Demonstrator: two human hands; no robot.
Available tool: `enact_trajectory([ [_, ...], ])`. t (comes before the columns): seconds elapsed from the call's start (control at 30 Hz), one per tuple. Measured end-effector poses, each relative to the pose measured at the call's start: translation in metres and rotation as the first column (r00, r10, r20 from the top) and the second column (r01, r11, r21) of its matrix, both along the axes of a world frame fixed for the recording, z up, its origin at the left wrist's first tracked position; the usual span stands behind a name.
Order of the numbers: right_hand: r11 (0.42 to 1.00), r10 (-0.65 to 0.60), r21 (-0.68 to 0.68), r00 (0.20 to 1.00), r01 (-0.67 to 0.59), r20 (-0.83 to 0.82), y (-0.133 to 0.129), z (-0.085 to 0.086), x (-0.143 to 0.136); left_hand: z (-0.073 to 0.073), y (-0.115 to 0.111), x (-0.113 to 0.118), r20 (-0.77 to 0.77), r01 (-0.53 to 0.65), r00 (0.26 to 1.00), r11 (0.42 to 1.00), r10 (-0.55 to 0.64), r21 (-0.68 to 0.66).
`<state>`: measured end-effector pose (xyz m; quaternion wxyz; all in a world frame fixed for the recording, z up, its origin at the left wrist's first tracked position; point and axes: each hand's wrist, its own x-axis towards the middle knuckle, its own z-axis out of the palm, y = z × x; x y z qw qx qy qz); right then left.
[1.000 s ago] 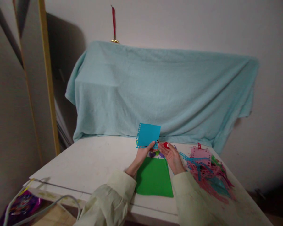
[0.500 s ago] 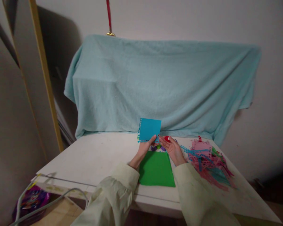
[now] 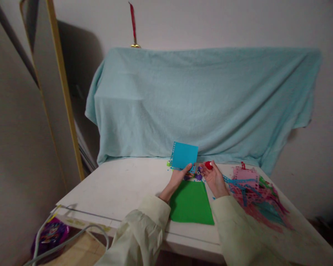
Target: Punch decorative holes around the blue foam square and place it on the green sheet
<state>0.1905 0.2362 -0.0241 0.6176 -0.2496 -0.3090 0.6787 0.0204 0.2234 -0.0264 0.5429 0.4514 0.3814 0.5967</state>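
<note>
My left hand (image 3: 180, 177) pinches a square blue sheet (image 3: 184, 155) by its lower right corner, thumb on the near face. Small holes line the sheet's left and bottom edges. Beside it, my right hand (image 3: 215, 181) has its palm turned up and holds a small round red piece (image 3: 208, 165) with a white spot at the thumb; its exact kind is unclear. Small purple pieces (image 3: 198, 175) lie just beyond the green sheet (image 3: 191, 203), partly hidden by my hands. A lime-green piece (image 3: 168, 163) shows left of the blue sheet.
Pink, blue and green perforated strips (image 3: 252, 192) are heaped on the right of the white table (image 3: 122, 184). A light-blue cloth (image 3: 199, 99) hangs behind it. A grey cable (image 3: 72, 236) and a purple packet (image 3: 51, 234) are at lower left.
My right hand has drawn slightly right, away from the blue sheet, taking the red piece along. Its fingers are more curled. The whole view has shifted a little.
</note>
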Motion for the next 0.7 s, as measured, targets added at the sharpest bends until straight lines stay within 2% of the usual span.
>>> enact_trajectory([
  [0.1, 1.000, -0.014, 0.009, 1.000, 0.014, 0.004, 0.004, -0.002, -0.001, -0.001, 0.000, -0.003, -0.040, 0.028, 0.999, 1.000, -0.029, -0.007],
  [0.33, 0.999, -0.029, 0.033, 0.989, 0.024, 0.144, -0.001, -0.005, -0.006, -0.005, 0.006, -0.018, -0.055, -0.051, 0.997, 0.997, 0.054, 0.056],
  [0.5, 0.999, -0.008, 0.046, 0.968, -0.004, 0.250, -0.006, -0.009, -0.007, -0.002, 0.005, -0.017, -0.070, -0.081, 0.994, 0.993, 0.087, 0.085],
  [0.7, 0.995, -0.004, 0.095, 0.961, -0.023, 0.277, -0.004, -0.008, -0.006, -0.003, 0.008, -0.016, -0.095, -0.071, 0.992, 0.984, 0.087, 0.164],
])
